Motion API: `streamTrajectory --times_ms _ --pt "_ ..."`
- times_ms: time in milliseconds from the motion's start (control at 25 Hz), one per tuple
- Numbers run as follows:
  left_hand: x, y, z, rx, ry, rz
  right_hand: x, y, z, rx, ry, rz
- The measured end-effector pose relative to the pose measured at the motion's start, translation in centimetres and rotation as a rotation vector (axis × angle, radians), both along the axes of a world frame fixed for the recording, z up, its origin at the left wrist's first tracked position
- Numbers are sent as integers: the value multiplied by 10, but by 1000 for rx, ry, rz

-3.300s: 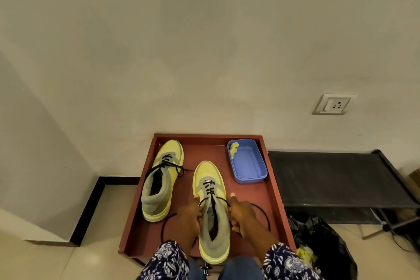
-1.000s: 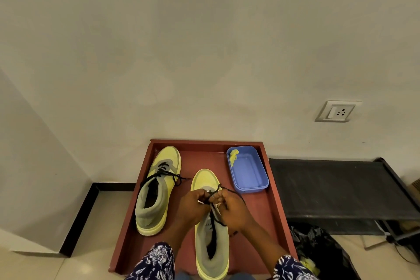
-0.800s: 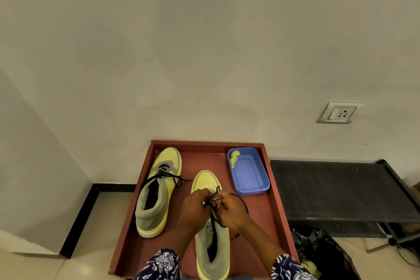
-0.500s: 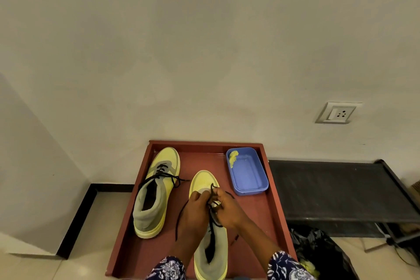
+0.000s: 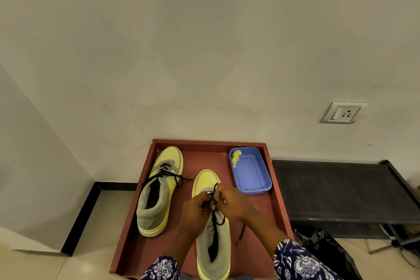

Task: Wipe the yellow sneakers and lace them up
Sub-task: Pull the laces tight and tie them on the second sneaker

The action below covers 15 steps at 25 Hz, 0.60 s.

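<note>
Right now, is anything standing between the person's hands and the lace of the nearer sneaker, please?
Nothing visible does. The left hand and right hand already pinch the black lace over the nearer sneaker; the blue tub sits clear, beyond and to the right.

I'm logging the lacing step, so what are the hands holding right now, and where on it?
Both the left hand and right hand pinch the black lace of the near sneaker, at its loose strands above the tongue.

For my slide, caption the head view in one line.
Both hands tie the black lace on the near yellow sneaker; its mate waits on the red tray.
</note>
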<state>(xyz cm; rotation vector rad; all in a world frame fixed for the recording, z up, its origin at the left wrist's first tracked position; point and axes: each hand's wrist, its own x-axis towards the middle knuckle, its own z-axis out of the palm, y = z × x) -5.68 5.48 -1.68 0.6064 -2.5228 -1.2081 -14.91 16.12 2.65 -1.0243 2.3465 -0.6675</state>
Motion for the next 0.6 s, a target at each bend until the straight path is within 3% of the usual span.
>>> streamTrajectory --times_ms 160,320,600 --pt "-1 1 1 49 -12 24 9 -5 -9 -29 -172 -109" --pt "-1 2 4 62 -36 62 13 -1 -5 -35 -183 -112" --pt "0 3 3 139 -31 61 12 6 3 245 306 -24"
